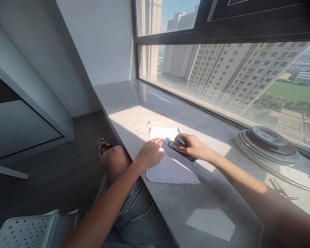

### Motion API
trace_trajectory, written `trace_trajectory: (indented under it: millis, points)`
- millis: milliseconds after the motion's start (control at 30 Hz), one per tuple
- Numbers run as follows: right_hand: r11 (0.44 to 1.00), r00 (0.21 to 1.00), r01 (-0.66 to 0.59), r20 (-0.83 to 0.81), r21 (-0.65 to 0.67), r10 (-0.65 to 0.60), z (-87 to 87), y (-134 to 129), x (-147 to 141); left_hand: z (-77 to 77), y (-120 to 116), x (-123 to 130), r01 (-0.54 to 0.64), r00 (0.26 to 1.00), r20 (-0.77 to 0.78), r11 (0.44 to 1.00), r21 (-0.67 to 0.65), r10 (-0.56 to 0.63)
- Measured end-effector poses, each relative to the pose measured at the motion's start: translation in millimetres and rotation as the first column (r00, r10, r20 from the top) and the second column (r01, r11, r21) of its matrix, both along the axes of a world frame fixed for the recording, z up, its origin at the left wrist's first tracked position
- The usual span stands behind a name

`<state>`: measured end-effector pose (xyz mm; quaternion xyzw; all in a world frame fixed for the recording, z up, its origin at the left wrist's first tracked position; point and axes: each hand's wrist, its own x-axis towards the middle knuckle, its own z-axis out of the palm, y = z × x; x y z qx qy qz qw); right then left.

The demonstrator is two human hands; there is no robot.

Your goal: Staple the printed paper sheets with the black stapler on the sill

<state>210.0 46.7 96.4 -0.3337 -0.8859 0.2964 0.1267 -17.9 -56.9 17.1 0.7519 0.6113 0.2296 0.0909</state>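
- Lying near the worktop's (pixel 212 193) left edge, white sheets (pixel 170 170) carry dark printed lines, top paper bent up; a black stapler-like tool (pixel 180 140) sits over their right side.
- Worktop surface stretches beyond them to the far wall (pixel 108 41); plates (pixel 266 146) stand well apart, right.
- Hands: left hand (pixel 151 153) half-curled, touching sheets, pinch unclear; right hand (pixel 196 147) grips the tool.
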Motion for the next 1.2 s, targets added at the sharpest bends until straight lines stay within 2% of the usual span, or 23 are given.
trace_trajectory:
  millis: [167, 267, 333, 367, 433, 500, 533, 600, 800, 900, 1000, 1067, 1133, 1200]
  points:
    - [0.999, 0.999, -0.040, 0.006, -0.034, 0.040, -17.2, 4, -29, -4.0, 2, -2, -0.084, 0.990, 0.112, 0.996, 0.016, 0.081]
    - [0.997, 0.999, -0.048, -0.001, -0.065, 0.048, -17.4, 5, -29, -6.2, 3, -4, -0.092, 0.981, 0.173, 0.996, 0.007, 0.089]
    - [0.980, 0.995, -0.095, -0.021, -0.176, 0.093, -10.7, 5, -18, -6.5, 3, -5, -0.083, 0.977, 0.197, 0.997, -0.003, 0.083]
    - [0.954, 0.990, -0.141, -0.035, -0.266, 0.137, -6.5, 6, -10, -6.1, 3, -6, -0.080, 0.975, 0.208, 0.997, -0.009, 0.080]
    - [0.857, 0.967, -0.253, -0.078, -0.449, 0.244, 0.2, 10, 7, -4.6, 2, -7, -0.068, 0.970, 0.234, 0.997, -0.024, 0.072]
    - [0.760, 0.938, -0.340, -0.138, -0.554, 0.319, 1.2, 16, 23, -3.1, 1, -8, -0.057, 0.962, 0.263, 0.996, -0.063, 0.072]
    - [0.731, 0.928, -0.367, -0.171, -0.575, 0.332, -0.8, 18, 28, -2.7, 0, -8, -0.056, 0.958, 0.276, 0.994, -0.089, 0.079]
    - [0.704, 0.918, -0.395, -0.225, -0.590, 0.326, -8.1, 21, 35, -2.9, 0, -10, -0.062, 0.952, 0.290, 0.989, -0.131, 0.099]
    - [0.694, 0.920, -0.391, -0.271, -0.605, 0.283, -23.7, 20, 39, -5.7, 1, -12, -0.090, 0.935, 0.332, 0.990, -0.112, 0.122]
    - [0.716, 0.917, -0.399, -0.274, -0.573, 0.291, -24.1, 15, 37, -5.7, 1, -12, -0.111, 0.923, 0.356, 0.987, -0.113, 0.145]
    - [0.830, 0.915, -0.389, -0.272, -0.399, 0.298, -25.9, 3, 27, -7.0, 1, -10, -0.120, 0.913, 0.379, 0.987, -0.108, 0.152]
    - [0.907, 0.928, -0.338, -0.248, -0.251, 0.277, -29.5, -6, 17, -7.9, 0, -10, -0.107, 0.908, 0.396, 0.990, -0.096, 0.137]
    - [0.947, 0.944, -0.270, -0.241, -0.172, 0.225, -35.7, -14, 9, -6.9, -1, -12, -0.099, 0.895, 0.433, 0.994, -0.043, 0.107]
    - [0.975, 0.955, -0.183, -0.258, -0.128, 0.146, -44.4, -18, 4, -2.7, 0, -14, -0.158, 0.861, 0.492, 0.987, 0.023, 0.126]
